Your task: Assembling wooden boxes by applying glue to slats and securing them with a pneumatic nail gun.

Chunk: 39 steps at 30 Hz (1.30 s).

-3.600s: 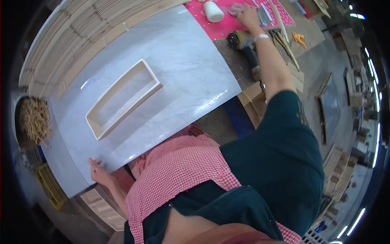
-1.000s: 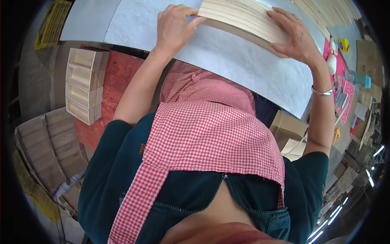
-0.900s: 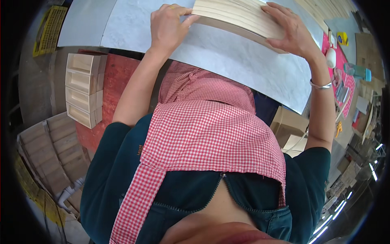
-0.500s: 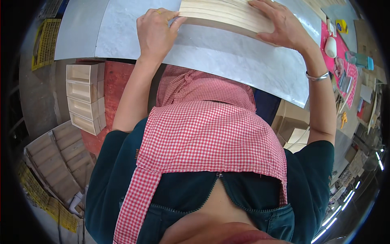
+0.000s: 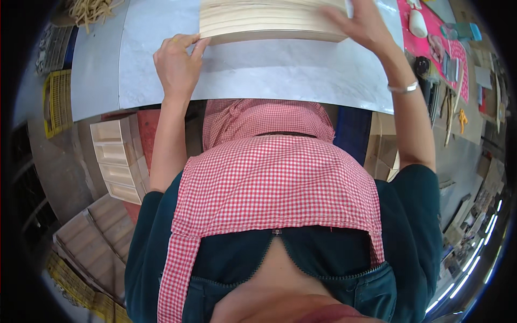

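A pale wooden box or thick board (image 5: pixel 269 21) with visible grain lies on the light grey tabletop (image 5: pixel 258 70), and the far side of the wood is cut off by the upper edge of the view. At its near left corner, my left hand (image 5: pixel 179 64) pinches the wood between thumb and fingers. My right hand (image 5: pixel 360 27) is over the right end, its fingers stretched out and somewhat blurred. Whether those fingers touch the surface I cannot tell.
Pale divided wooden boxes (image 5: pixel 116 153) stand below the table at left, near a yellow crate (image 5: pixel 58 102). A tangle of beige strips (image 5: pixel 94 12) lies at the far left. On the right are a white bottle (image 5: pixel 417 24) on pink cloth and a teal-lidded container (image 5: pixel 464 31).
The wooden piece appears farther left and more level in view, as the whole view has shifted. My right hand has lifted its grip on the right end, and its fingers have spread.
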{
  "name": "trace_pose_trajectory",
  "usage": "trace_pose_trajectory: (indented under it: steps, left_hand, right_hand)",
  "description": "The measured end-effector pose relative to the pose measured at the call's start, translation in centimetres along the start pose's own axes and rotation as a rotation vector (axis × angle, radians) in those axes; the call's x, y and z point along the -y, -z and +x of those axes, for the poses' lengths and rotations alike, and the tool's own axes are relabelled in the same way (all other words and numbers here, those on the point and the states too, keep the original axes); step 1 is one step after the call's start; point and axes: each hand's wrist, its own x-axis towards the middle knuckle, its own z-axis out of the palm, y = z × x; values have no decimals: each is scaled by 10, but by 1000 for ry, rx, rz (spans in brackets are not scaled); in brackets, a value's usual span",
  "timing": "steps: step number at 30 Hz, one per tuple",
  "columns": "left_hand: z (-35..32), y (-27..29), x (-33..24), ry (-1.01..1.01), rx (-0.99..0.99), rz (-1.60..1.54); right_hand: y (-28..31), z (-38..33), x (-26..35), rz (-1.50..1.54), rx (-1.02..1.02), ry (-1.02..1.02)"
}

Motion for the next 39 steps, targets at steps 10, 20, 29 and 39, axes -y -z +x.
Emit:
trace_pose_trajectory:
  steps: [10,20,29,39]
  left_hand:
    - [1,5,-4,41,74,7]
    - [5,9,-7,95,126,-31]
    - [3,12,-6,99,153,-118]
    - [52,48,-60,-121,430,284]
  right_hand:
    - [-74,-63,-41,165,-829,136]
    - [-77,-52,-41,131,-845,161]
    - [-79,-54,-48,152,-890,258]
    - [-54,-56,-55,363,-800,73]
